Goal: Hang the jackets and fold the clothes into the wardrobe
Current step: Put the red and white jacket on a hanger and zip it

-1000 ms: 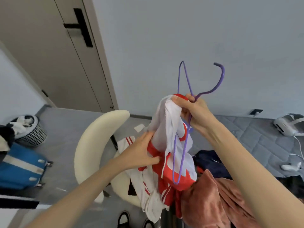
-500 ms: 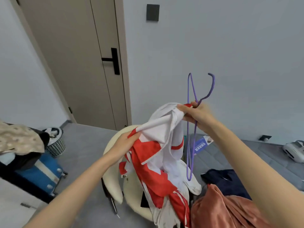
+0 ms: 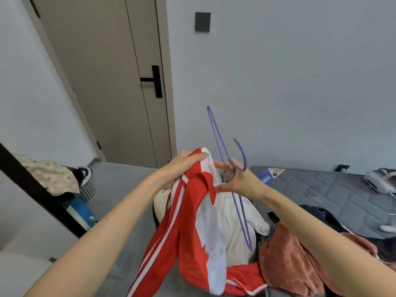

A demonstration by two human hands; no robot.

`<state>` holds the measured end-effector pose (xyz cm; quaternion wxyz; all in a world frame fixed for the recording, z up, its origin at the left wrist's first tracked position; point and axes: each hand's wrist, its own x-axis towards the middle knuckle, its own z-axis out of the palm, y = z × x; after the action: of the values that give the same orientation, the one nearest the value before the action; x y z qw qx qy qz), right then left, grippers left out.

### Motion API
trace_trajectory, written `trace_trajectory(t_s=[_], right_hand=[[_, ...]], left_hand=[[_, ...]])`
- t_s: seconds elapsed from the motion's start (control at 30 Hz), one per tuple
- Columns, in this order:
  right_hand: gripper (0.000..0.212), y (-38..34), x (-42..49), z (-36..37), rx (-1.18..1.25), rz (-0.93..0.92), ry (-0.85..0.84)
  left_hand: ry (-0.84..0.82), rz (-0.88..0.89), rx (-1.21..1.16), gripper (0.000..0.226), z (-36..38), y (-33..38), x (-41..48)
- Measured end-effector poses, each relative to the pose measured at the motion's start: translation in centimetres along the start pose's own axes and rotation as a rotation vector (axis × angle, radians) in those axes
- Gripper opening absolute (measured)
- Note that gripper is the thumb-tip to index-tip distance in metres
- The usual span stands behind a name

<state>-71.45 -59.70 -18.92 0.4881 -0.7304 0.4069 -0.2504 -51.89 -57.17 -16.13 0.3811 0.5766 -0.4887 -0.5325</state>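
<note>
We hold jacket (image 3: 192,221) top bunched in left hand (image 3: 184,166), cloth hanging below. Right hand (image 3: 237,182) just beside, to right, purple hanger (image 3: 216,133) neck pinched between splayed fingers. Hanger long axis near upright, slightly tilted. We judge right hand feeds it leftward into jacket.

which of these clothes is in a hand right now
The red and white jacket, gripped at its top by the left hand; the right hand holds the purple hanger. The rust garment and navy garment lie untouched.
</note>
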Motion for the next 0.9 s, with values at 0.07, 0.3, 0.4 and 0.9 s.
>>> trace_trajectory(t_s=[0.07, 0.3, 0.4, 0.9], right_hand=[[0.045, -0.2, -0.4, 0.7, -0.008, -0.036, -0.009], [0.051, -1.6, -1.1, -1.8, -0.166, -0.076, -0.216], [0.032, -1.5, -1.4, -2.1, -0.179, -0.143, -0.077], [0.038, -5.0, -1.5, -11.1, -0.181, -0.171, 0.505]], left_hand=[[-0.020, 0.020, 0.140, 0.027, 0.5, 1.1, -0.4], [0.088, 0.015, -0.050, 0.029, 0.8, 2.8, -0.5], [0.052, -0.012, -0.140, 0.029, 1.9, 4.0, -0.1], [0.418, 0.470, 0.395, 0.002, 8.2, 6.8, 2.1]])
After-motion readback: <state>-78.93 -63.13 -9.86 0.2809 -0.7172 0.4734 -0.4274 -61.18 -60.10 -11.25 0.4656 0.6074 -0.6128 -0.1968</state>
